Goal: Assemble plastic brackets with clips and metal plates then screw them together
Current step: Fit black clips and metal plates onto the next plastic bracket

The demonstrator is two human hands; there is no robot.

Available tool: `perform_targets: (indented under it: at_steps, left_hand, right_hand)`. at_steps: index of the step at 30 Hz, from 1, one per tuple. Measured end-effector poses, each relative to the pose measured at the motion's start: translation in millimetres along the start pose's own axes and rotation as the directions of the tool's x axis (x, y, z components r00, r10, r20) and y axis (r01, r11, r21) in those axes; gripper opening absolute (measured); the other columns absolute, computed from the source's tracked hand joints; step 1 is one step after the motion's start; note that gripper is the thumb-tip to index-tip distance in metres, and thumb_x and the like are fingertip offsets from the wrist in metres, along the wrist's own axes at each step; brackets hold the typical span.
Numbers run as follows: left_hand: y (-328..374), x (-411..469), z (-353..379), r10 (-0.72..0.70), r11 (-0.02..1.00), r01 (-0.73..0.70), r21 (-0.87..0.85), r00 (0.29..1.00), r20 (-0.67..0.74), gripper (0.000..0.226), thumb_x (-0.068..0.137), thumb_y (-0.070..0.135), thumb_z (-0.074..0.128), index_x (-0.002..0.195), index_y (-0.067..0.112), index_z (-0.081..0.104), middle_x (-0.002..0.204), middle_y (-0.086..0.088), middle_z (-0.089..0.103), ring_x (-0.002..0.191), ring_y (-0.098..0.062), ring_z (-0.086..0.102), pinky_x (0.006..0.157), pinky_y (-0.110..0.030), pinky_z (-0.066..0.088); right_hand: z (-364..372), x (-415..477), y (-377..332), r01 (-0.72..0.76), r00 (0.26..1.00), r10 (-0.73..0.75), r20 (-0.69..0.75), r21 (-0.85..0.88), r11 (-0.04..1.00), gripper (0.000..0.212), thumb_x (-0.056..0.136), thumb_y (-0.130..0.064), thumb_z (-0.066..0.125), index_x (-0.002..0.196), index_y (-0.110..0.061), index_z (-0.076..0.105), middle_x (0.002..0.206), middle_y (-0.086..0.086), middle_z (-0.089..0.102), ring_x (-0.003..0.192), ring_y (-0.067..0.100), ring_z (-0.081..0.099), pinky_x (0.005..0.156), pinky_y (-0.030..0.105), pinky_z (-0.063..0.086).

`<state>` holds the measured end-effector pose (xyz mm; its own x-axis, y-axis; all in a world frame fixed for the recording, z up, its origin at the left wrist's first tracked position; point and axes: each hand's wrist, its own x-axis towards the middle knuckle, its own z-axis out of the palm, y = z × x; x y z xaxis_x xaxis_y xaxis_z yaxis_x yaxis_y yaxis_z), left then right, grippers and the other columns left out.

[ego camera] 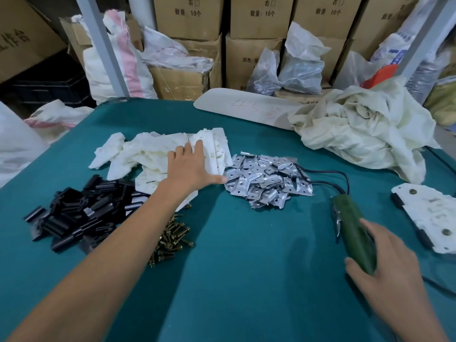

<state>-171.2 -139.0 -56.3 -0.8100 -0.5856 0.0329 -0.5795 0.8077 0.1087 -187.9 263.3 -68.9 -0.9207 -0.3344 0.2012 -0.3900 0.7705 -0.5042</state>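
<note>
**Tabletop [246, 292], left to right.** Near the left edge lies a heap of black clips [74, 218]. Beyond it, toward the far edge, is a pile of white plastic brackets [138, 156], with brass screws [170, 238] heaped on its near side. The left hand [190, 166] rests flat on the top bracket [217, 149], fingers straight and spread, thumb stretched toward the metal plates [266, 183] at mid-table. This bracket's long axis runs from near edge to far edge.

Toward the right edge, the right hand [385, 267] curls round the near end of a green electric screwdriver [352, 233]. Its long axis runs near to far, with the cable end pointing to the far edge and the bit hidden. A finished assembly [429, 218] lies at the right edge.

Step judged in hand: fetching a fresh bracket. The next move calls for closing the fingers on that one bracket and lifting it clear of the pile.
</note>
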Motion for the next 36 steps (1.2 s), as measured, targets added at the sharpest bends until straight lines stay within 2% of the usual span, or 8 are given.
perform_targets:
  at_steps: [7, 15, 21, 24, 27, 31, 33, 36]
  left_hand:
    - [-9, 15, -6, -0.042, 0.993, 0.052, -0.105, 0.995, 0.094, 0.135, 0.06, 0.084, 0.071, 0.158, 0.017, 0.006, 0.153, -0.017, 0.036, 0.139, -0.04, 0.027, 0.111, -0.05, 0.022]
    - [3, -38, -24, 0.068, 0.949, -0.134, -0.284, 0.97, -0.233, 0.13, 0.06, 0.081, 0.07, 0.157, 0.022, 0.007, 0.143, -0.006, 0.047, 0.119, -0.027, 0.034, 0.098, -0.042, 0.028]
    - [37, -162, -1, 0.18, 0.822, -0.219, -0.526, 0.976, -0.126, 0.132, 0.049, 0.081, 0.067, 0.152, 0.045, -0.007, 0.132, 0.025, 0.027, 0.11, 0.004, 0.012, 0.096, -0.033, 0.026]
    - [49, -201, 21, 0.225, 0.868, -0.205, -0.452, 0.974, -0.009, 0.134, 0.051, 0.086, 0.06, 0.153, 0.038, -0.013, 0.144, 0.018, 0.021, 0.12, -0.006, 0.016, 0.104, -0.032, 0.024]
    - [52, -217, 31, 0.205, 0.922, -0.172, -0.348, 0.977, 0.058, 0.137, 0.054, 0.092, 0.054, 0.154, 0.032, -0.017, 0.145, 0.015, 0.017, 0.125, -0.013, 0.016, 0.11, -0.034, 0.021]
    - [39, -223, 26, 0.218, 0.881, -0.136, -0.454, 0.967, 0.134, 0.132, 0.053, 0.102, 0.048, 0.153, 0.041, -0.014, 0.153, 0.022, 0.005, 0.141, -0.009, 0.002, 0.111, -0.032, 0.013]
    - [22, -213, 17, 0.176, 0.859, -0.117, -0.498, 0.982, 0.073, 0.115, 0.06, 0.1, 0.042, 0.153, 0.046, 0.001, 0.155, 0.025, 0.006, 0.143, -0.003, -0.002, 0.113, -0.031, 0.011]
    - [-16, -188, -2, 0.037, 0.882, -0.108, -0.459, 0.986, -0.162, 0.065, 0.088, 0.073, 0.048, 0.143, 0.039, 0.043, 0.148, 0.017, 0.04, 0.138, -0.011, 0.027, 0.107, -0.03, 0.02]
  right_hand:
    - [22, 10, -75, 0.178, 0.982, -0.133, -0.131, 0.454, 0.873, 0.047, 0.086, -0.028, 0.073, 0.129, -0.04, 0.057, 0.122, -0.028, 0.057, 0.117, 0.004, 0.055, 0.1, 0.024, 0.041]
    - [84, 33, -116, 0.003, 0.995, -0.086, 0.055, 0.827, 0.563, 0.027, 0.094, -0.01, 0.072, 0.11, -0.032, 0.068, 0.106, -0.016, 0.071, 0.093, 0.004, 0.066, 0.084, 0.023, 0.052]
    - [89, 39, -103, -0.171, 0.982, -0.001, 0.191, 0.884, 0.435, 0.038, 0.086, -0.04, 0.07, 0.124, -0.035, 0.063, 0.103, -0.003, 0.074, 0.078, 0.012, 0.07, 0.061, 0.024, 0.055]
    - [94, 38, -98, -0.231, 0.964, 0.02, 0.267, 0.792, 0.565, 0.049, 0.087, -0.041, 0.074, 0.132, -0.042, 0.057, 0.105, -0.008, 0.072, 0.071, 0.012, 0.067, 0.065, 0.03, 0.055]
    - [102, 36, -92, -0.143, 0.97, -0.025, 0.242, 0.649, 0.747, 0.029, 0.092, -0.025, 0.074, 0.112, -0.045, 0.068, 0.094, -0.019, 0.072, 0.065, 0.005, 0.062, 0.073, 0.031, 0.052]
    - [101, 34, -92, -0.09, 0.966, -0.057, 0.253, 0.533, 0.841, 0.025, 0.092, -0.026, 0.073, 0.113, -0.04, 0.072, 0.08, -0.019, 0.068, 0.063, -0.002, 0.059, 0.07, 0.023, 0.046]
    - [100, 34, -92, -0.049, 0.969, -0.071, 0.237, 0.468, 0.882, 0.026, 0.092, -0.027, 0.072, 0.118, -0.035, 0.072, 0.083, -0.019, 0.067, 0.07, -0.003, 0.059, 0.07, 0.02, 0.043]
    - [100, 31, -94, 0.009, 0.976, -0.099, 0.196, 0.416, 0.909, 0.026, 0.094, -0.027, 0.07, 0.118, -0.033, 0.072, 0.102, -0.013, 0.066, 0.078, 0.0, 0.058, 0.073, 0.02, 0.041]
